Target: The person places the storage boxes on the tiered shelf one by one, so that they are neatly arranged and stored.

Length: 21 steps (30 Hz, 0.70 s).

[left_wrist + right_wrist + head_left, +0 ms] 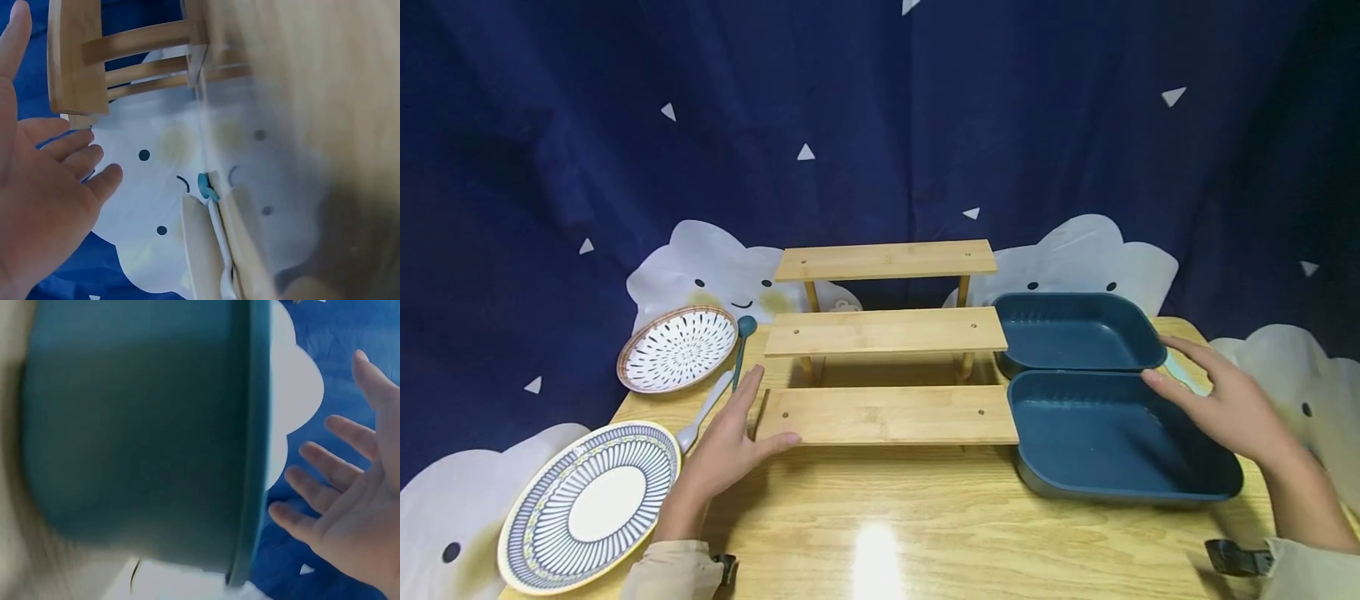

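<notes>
A three-tier wooden shelf (887, 332) stands mid-table. At the left end of its lowest board is my left hand (726, 442), fingers extended and thumb spread toward the board's front edge. In the left wrist view that hand (53, 162) has nothing in its palm, and the shelf's wooden side (78, 56) rises beyond the fingertips. Two dark teal rectangular bins sit right of the shelf, a rear bin (1075, 333) and a larger front bin (1120, 433). My right hand (1232, 404) hovers by their right side, fingers spread; the right wrist view shows its palm holding nothing beside a bin wall (144, 437).
On the left lie a white plate with dark dashes (681, 348) and a larger striped plate (608, 503). Between them and the shelf are a pale grey spoon (707, 412) and a dark teal spoon (745, 329). A mint-coloured utensil (1183, 372) lies behind my right hand. A navy curtain (880, 125) hangs behind.
</notes>
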{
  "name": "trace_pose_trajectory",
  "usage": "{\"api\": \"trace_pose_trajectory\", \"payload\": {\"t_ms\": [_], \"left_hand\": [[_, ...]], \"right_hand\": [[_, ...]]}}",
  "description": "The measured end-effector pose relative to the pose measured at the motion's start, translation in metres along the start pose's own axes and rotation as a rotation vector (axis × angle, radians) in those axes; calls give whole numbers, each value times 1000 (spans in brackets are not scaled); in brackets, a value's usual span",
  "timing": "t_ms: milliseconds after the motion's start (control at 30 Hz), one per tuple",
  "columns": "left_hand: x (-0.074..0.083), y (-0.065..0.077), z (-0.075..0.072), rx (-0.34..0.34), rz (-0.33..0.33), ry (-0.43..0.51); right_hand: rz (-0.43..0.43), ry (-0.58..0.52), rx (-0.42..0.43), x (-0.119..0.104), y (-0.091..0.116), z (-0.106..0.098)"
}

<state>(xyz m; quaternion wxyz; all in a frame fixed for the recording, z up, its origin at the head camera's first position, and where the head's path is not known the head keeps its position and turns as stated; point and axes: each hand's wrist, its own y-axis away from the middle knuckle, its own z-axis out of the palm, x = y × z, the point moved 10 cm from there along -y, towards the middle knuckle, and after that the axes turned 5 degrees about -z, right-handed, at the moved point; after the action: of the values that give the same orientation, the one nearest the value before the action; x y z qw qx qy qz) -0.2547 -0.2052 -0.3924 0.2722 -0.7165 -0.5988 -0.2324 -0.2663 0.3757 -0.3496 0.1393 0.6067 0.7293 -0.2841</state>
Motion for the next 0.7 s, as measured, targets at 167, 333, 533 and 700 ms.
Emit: {"api": "trace_pose_trajectory", "payload": {"t_ms": [167, 333, 533, 700], "left_hand": [[-1, -1, 11, -56, -14, 68], [-3, -1, 18, -90, -37, 105], [-10, 3, 21, -110, -76, 151], [-14, 4, 23, -119, -98, 177]], "right_hand": [[28, -36, 9, 23, 13, -7], [94, -65, -14, 45, 25, -9], [115, -122, -57, 65, 30, -6], [142, -159, -71, 78, 31, -3]]}}
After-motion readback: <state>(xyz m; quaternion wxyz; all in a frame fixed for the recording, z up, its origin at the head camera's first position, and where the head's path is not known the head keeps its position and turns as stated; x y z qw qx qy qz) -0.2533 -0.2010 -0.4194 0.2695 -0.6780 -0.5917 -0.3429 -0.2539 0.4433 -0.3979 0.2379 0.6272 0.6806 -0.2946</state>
